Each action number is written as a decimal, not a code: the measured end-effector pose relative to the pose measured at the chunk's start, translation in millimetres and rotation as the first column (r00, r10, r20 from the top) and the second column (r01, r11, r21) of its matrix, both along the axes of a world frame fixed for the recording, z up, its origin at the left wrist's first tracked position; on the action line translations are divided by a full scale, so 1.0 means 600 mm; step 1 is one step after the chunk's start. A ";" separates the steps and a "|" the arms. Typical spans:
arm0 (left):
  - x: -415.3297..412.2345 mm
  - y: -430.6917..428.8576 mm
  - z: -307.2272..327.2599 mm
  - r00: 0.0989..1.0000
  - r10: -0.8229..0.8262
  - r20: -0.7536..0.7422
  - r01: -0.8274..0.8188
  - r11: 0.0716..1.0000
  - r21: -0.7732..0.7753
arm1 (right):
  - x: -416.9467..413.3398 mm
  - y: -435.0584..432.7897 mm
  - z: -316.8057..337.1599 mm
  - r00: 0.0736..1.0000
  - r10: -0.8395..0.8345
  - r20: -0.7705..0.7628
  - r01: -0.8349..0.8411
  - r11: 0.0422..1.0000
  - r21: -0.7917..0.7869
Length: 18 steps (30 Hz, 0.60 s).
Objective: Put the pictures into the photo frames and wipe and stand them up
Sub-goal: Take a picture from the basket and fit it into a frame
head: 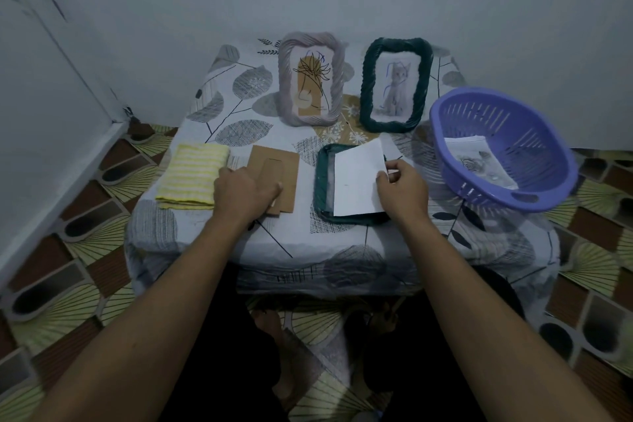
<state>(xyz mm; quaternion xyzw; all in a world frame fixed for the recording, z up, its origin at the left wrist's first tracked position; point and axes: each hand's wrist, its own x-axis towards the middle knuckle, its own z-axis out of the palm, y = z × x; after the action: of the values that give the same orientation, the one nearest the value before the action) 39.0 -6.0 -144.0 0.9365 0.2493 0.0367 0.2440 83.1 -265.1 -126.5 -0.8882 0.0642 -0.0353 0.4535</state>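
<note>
On the table (212,243), which is covered with a leaf-patterned cloth, 2 photo frames are stood upright at the back: a grey rope-pattern frame (286,79) with a flower drawing, and a dark green frame (368,86) with a cat picture. A 3rd dark green frame (322,181) is laid flat nearer to the person. A white paper sheet (356,178) is held over it, and its right edge is pinched between the thumb and bent fingers of the right hand (400,187). The left hand (245,192) is placed on the near corner of a brown cardboard backing board (274,161), with fingers bent down. Whether the board is gripped or only pressed cannot be told. A folded yellow striped cloth (190,176) is seen just beside it. In the purple basket (548,164) on the right, 1 more picture (479,164) is lying.
</note>
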 end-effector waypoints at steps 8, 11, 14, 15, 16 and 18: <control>-0.006 -0.025 0.001 0.999 0.048 0.013 -0.048 0.999 0.018 | -0.007 -0.012 0.008 0.998 0.042 0.049 -0.048 0.992 0.116; -0.009 -0.046 0.011 0.994 0.009 0.111 -0.025 0.989 0.144 | -0.010 -0.014 0.012 0.998 0.040 0.056 -0.048 0.988 0.145; -0.004 -0.076 0.023 0.959 -0.134 0.251 0.100 0.985 0.143 | -0.013 -0.014 0.018 0.997 0.039 0.073 -0.051 0.985 0.164; -0.002 -0.087 0.027 0.939 -0.167 0.301 0.159 0.986 0.052 | -0.014 -0.015 0.020 0.996 0.038 0.082 -0.052 0.984 0.172; -0.002 -0.100 0.032 0.929 -0.180 0.323 0.216 0.973 -0.077 | -0.013 -0.016 0.022 0.995 0.036 0.089 -0.052 0.982 0.181; 0.002 -0.126 0.040 0.941 -0.148 0.305 0.257 0.898 -0.358 | -0.011 -0.019 0.026 0.995 0.031 0.095 -0.049 0.980 0.193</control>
<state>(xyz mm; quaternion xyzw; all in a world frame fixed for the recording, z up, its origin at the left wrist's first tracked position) 39.9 -81.4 -119.9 0.8756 0.1162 0.0874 0.4607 76.3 -276.3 -111.2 -0.8381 0.0287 -0.0605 0.5414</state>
